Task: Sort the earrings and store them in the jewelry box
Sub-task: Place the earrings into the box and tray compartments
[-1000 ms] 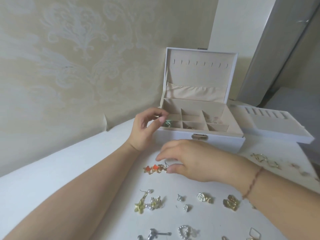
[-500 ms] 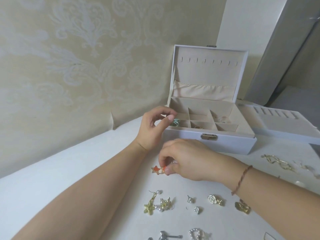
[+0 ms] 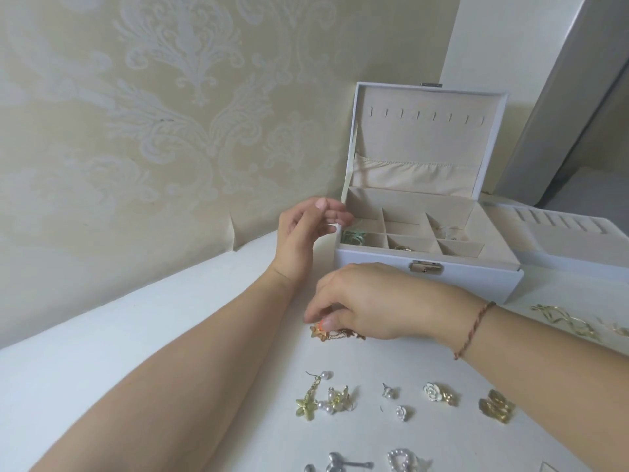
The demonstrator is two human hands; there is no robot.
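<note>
A white jewelry box [image 3: 425, 277] stands open at the back, its beige compartments holding a green earring [image 3: 352, 237] and a gold piece [image 3: 403, 248]. My right hand [image 3: 371, 301] pinches the orange star earrings [image 3: 320, 330] against the white table. My left hand [image 3: 303, 233] hovers empty beside the box's left front corner, fingers loosely apart. Several earrings lie in front of me: gold flower and pearl drops [image 3: 323, 398], small silver studs [image 3: 389, 391], a white rose pair [image 3: 437, 392] and a gold pair [image 3: 497, 407].
The box's removed white tray [image 3: 561, 243] lies to its right. Gold leaf earrings [image 3: 565, 318] lie at the right edge. Silver [image 3: 340, 465] and pearl heart earrings [image 3: 403, 459] sit at the bottom. A patterned wall runs behind the table.
My right hand closed on the orange star earrings and gathered them. My left hand drew back a little from the box's green compartment and opened its fingers.
</note>
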